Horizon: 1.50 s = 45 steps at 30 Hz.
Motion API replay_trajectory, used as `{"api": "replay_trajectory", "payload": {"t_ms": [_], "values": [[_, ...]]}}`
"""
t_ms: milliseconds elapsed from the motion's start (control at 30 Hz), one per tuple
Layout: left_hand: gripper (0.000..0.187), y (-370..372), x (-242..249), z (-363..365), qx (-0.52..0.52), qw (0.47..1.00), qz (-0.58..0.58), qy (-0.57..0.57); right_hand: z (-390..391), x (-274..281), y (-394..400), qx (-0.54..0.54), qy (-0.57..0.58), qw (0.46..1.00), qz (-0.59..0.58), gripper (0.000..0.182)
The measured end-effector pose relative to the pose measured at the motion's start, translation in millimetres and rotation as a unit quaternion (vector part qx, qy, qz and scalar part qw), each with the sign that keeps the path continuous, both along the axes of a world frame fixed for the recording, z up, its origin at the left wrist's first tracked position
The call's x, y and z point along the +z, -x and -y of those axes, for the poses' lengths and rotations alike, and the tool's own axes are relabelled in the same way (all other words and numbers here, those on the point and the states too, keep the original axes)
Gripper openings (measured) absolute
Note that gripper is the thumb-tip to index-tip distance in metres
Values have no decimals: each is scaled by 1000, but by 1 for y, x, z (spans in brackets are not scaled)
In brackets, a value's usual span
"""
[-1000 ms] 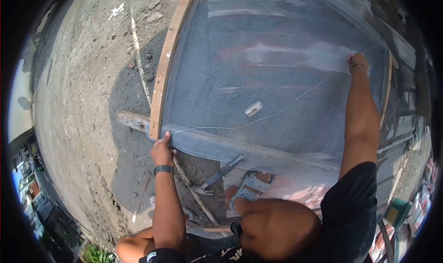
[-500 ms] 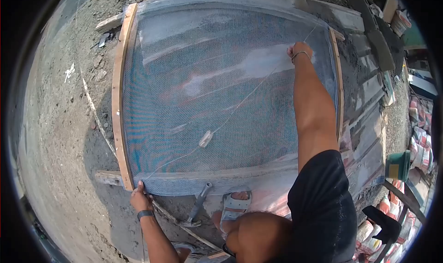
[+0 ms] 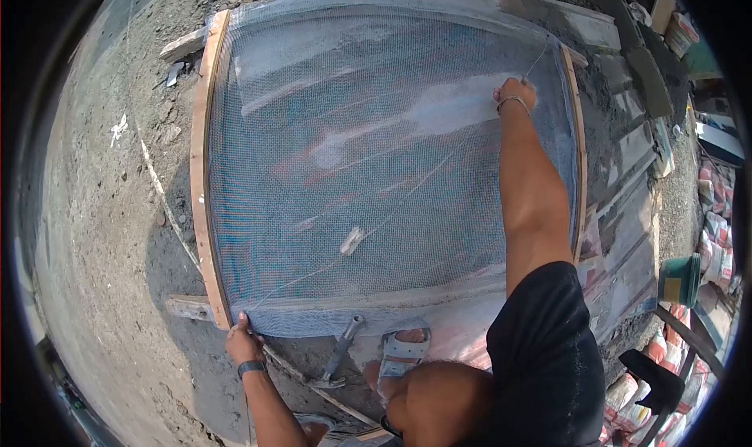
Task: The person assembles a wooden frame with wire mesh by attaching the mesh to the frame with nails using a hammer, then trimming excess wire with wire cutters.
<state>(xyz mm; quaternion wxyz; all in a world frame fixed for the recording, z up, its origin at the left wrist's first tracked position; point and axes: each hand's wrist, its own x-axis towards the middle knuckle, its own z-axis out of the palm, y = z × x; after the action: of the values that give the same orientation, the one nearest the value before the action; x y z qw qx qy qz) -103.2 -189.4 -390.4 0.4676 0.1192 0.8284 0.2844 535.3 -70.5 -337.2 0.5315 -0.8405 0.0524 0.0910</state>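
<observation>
A wood-framed mesh screen [image 3: 345, 180] lies before me on timber pieces. A thin pale string [image 3: 419, 182] runs diagonally over the mesh, with a small whitish bundle [image 3: 352, 242] along it. My left hand [image 3: 244, 343] is closed at the frame's lower left corner, its thumb by the string's near end; whether it also pinches the string is hard to see. Near the upper right corner, my right hand [image 3: 517, 94] is closed on the string, and a length of it trails beyond toward the far corner. A claw hammer [image 3: 338, 354] rests against the near mesh edge.
My sandaled foot [image 3: 403, 353] and bent knee are close to the near edge. Boards [image 3: 627, 177] lie along the right, with a dark green bucket [image 3: 679, 280] and several printed sacks [image 3: 714, 235] farther out. A long stick [image 3: 160, 188] lies on the dirt at left.
My right hand has shifted slightly down and right, and the string beyond it now curves slackly. My left hand stays at the corner. The view has moved slightly.
</observation>
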Motion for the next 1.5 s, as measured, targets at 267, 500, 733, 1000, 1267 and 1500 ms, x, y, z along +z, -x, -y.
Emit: {"api": "replay_trajectory", "payload": {"t_ms": [267, 500, 733, 1000, 1267, 1500], "values": [[28, 0, -3, 2, 3, 1000, 0, -8, -11, 6, 2, -45, -72, 996, -18, 52], [28, 4, -5, 2, 5, 1000, 7, -2, -19, -4, -5, -66, -126, 990, -13, 50], [30, 3, -10, 2, -8, 1000, -16, 2, -14, 2, -2, -19, -33, 999, 15, 55], [27, 3, -3, 1, -7, 1000, 3, 0, -21, 7, -12, 23, 67, 997, -28, 49], [28, 0, -2, 0, -9, 1000, -7, 8, -24, -4, -26, 24, 51, 998, -34, 33], [30, -1, 0, 0, -9, 1000, 0, 6, -24, 8, -7, -29, 10, 999, -32, 38]]}}
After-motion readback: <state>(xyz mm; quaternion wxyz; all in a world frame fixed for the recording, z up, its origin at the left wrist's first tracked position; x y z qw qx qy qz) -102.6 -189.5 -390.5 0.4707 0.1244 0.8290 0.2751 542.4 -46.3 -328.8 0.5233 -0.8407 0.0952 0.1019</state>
